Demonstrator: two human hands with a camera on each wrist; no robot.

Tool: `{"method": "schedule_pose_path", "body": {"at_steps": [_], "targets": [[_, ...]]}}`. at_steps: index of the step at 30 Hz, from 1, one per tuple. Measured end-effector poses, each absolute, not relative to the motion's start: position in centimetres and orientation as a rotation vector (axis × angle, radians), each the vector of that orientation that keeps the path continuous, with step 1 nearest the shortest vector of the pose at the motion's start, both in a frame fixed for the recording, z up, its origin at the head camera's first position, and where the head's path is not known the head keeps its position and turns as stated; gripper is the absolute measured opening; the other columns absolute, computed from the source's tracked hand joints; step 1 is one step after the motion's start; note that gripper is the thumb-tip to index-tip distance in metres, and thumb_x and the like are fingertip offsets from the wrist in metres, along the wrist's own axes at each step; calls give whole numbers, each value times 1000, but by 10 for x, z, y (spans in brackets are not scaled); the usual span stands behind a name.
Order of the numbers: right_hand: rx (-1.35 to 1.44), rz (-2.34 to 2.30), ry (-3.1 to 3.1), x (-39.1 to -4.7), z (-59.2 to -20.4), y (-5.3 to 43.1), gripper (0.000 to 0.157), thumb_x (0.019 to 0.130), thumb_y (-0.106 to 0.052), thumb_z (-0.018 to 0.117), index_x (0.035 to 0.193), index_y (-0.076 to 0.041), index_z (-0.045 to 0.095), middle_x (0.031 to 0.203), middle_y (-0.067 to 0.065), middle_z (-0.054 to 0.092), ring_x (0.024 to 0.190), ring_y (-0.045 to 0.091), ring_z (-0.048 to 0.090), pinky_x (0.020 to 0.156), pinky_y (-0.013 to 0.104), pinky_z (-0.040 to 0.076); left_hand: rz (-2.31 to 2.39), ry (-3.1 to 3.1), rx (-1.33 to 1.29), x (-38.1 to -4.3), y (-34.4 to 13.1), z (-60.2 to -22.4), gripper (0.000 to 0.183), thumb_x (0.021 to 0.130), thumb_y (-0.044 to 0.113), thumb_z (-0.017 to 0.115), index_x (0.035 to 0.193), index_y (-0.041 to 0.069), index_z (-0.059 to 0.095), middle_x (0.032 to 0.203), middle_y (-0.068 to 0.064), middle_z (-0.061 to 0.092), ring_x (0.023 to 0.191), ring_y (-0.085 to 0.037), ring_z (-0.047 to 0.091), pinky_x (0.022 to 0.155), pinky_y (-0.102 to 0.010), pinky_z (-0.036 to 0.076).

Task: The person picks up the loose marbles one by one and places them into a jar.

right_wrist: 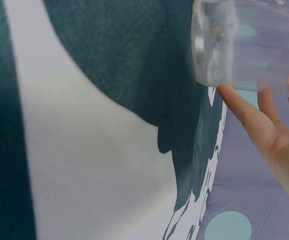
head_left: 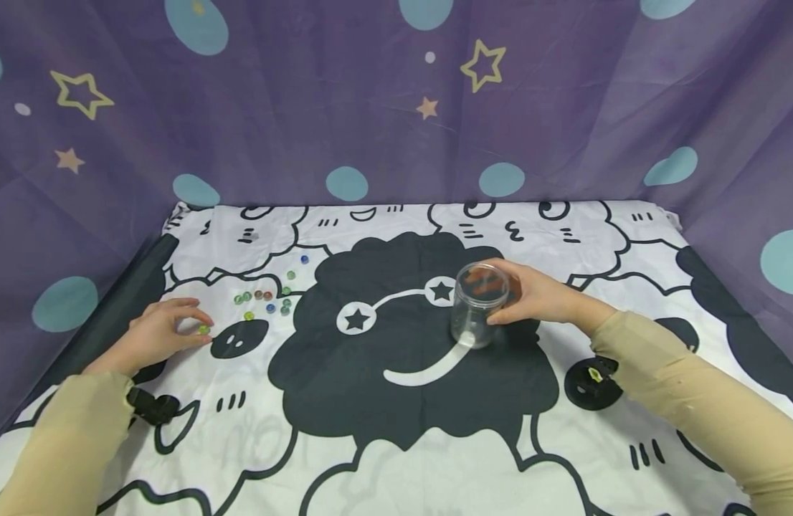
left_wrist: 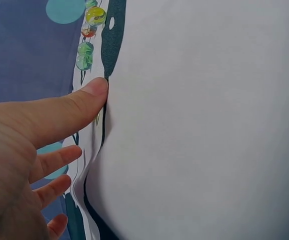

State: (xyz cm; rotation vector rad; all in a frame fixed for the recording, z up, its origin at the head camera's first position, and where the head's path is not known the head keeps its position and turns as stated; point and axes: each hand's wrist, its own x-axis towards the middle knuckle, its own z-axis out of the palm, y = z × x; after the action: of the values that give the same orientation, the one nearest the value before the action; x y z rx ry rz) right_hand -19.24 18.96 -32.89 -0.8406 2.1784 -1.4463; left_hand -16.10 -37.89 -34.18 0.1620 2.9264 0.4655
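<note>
My left hand [head_left: 160, 331] is low over the cloth at the left, with thumb and index finger closed about a small yellow-green marble [head_left: 203, 330]. In the left wrist view the thumb hides most of that marble, and the other fingers are spread. My right hand [head_left: 532, 294] grips a clear, open-topped jar [head_left: 470, 326], thumb on the near side and fingers behind. The jar stands upright on the dark part of the cloth. A small yellowish spot shows through its wall in the right wrist view; I cannot tell what it is.
Several loose marbles, among them a red one [head_left: 267, 295], a yellow one [head_left: 249, 315] and a blue one [head_left: 305, 259], lie on the cartoon-print cloth [head_left: 435, 473] right of my left hand. A purple curtain [head_left: 371, 107] with stars hangs behind the table.
</note>
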Motion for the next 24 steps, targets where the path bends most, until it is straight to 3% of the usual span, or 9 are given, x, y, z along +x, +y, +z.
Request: {"method": "schedule_pose_path", "body": {"at_steps": [10,24], "targets": [[-843,-1453,2154,-192,-330,190,75,76,-2,76,140,-6,38,138,19,45,126,40,47,79,36,55,416,2927,107,-162,-382,-344,41,76,35,77,104,6,68,135,-38,37,117,-64,25,79,-78,20],[-848,-1453,2156,-193,-330,190,75,76,-1,76,140,-7,37,138,19,45,127,41,46,79,36,55,420,2967,51,-162,-382,-347,27,77,27,76,92,5,70,133,-38,39,117,-63,26,80,-75,21]]}}
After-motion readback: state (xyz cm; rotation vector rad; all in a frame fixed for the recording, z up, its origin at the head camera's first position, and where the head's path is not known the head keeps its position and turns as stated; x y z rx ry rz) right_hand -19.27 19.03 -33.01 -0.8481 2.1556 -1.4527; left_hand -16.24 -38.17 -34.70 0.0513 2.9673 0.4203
